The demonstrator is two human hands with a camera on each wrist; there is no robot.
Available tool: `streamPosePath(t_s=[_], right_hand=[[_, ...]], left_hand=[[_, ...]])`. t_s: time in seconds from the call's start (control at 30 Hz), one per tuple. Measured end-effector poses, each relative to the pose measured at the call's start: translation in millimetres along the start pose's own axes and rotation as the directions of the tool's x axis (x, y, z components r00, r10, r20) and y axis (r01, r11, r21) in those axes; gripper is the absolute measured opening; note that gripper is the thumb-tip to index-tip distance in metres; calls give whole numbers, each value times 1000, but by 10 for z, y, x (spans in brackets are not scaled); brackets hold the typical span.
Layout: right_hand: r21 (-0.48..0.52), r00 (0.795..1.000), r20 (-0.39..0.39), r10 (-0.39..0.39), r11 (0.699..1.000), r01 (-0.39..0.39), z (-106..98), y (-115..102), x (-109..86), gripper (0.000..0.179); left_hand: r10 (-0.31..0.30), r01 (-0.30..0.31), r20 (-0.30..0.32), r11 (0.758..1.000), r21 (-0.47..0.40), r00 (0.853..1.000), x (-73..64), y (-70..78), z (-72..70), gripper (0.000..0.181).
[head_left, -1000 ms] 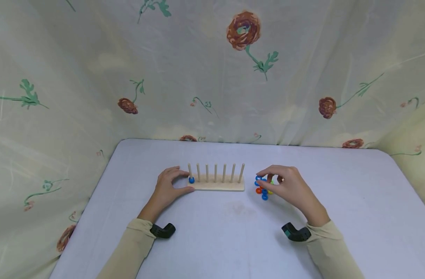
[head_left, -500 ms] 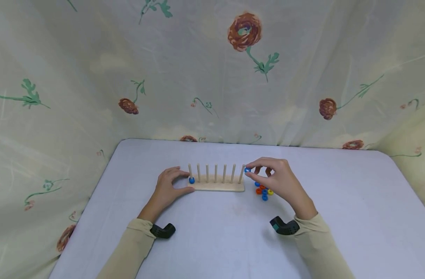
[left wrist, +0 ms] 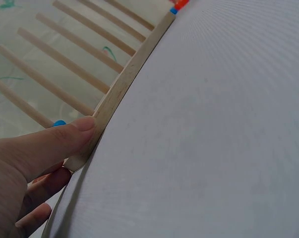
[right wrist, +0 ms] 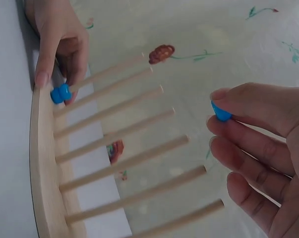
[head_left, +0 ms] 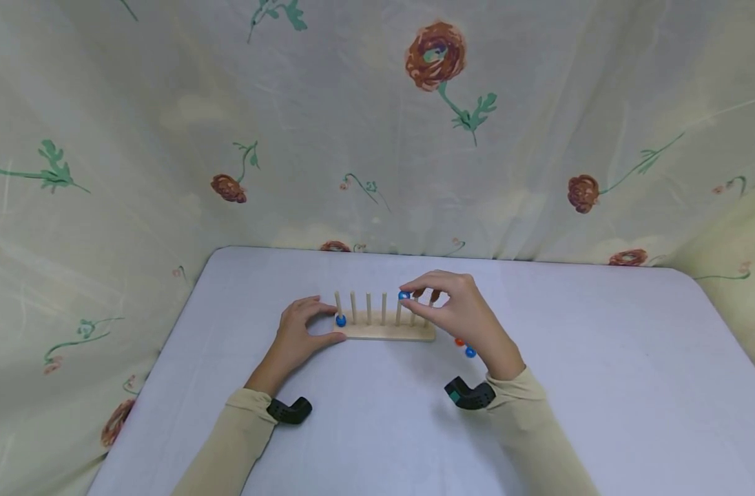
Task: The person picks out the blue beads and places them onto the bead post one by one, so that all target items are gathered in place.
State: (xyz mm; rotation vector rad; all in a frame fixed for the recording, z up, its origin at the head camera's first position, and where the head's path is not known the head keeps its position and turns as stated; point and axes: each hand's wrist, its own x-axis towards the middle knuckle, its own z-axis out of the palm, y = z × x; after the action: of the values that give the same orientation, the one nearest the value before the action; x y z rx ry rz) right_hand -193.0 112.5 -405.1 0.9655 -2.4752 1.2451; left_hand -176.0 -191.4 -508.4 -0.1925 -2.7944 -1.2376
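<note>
A wooden peg board [head_left: 390, 333] with a row of several upright pegs lies on the table. My left hand [head_left: 298, 331] grips its left end, thumb along the front edge and fingers behind. Blue beads [right wrist: 60, 93] sit low on the leftmost peg, and the other pegs I see bear none. My right hand [head_left: 454, 303] pinches a blue ring bead [head_left: 404, 295] between thumb and index finger. In the head view this bead overlaps the upper part of a right-hand peg; the right wrist view shows the bead [right wrist: 221, 112] apart from the peg tips.
Right of the board lie loose beads, an orange bead [head_left: 459, 342] and a blue bead [head_left: 470, 352] showing; the right hand and forearm hide the others. A white cloth covers the table [head_left: 377, 413]. Behind it hangs a flowered curtain [head_left: 315, 124].
My right hand has lifted the blue bead from the loose pile and carried it left over the right part of the board. The left hand has stayed on the board's end.
</note>
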Motion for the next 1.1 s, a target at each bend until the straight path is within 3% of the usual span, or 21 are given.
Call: streamPosePath(t_s=[0.33, 0.6, 0.8, 1.1], right_hand=[[22, 997, 65, 37, 999, -38, 276, -129, 186, 18], [-8, 997, 55, 60, 998, -60, 480, -230, 335, 19], [-97, 998, 40, 51, 994, -47, 638, -306, 416, 18], [-221, 999, -28, -41, 975, 34, 832, -374, 473, 20]], left_hand=[[1, -1, 10, 1000, 12, 1000, -6, -5, 6, 52], [15, -15, 7, 1000, 18, 1000, -6, -16, 24, 51], [9, -9, 11, 1000, 8, 1000, -21, 5, 26, 52], [64, -64, -18, 998, 3, 998, -8, -7, -18, 53]])
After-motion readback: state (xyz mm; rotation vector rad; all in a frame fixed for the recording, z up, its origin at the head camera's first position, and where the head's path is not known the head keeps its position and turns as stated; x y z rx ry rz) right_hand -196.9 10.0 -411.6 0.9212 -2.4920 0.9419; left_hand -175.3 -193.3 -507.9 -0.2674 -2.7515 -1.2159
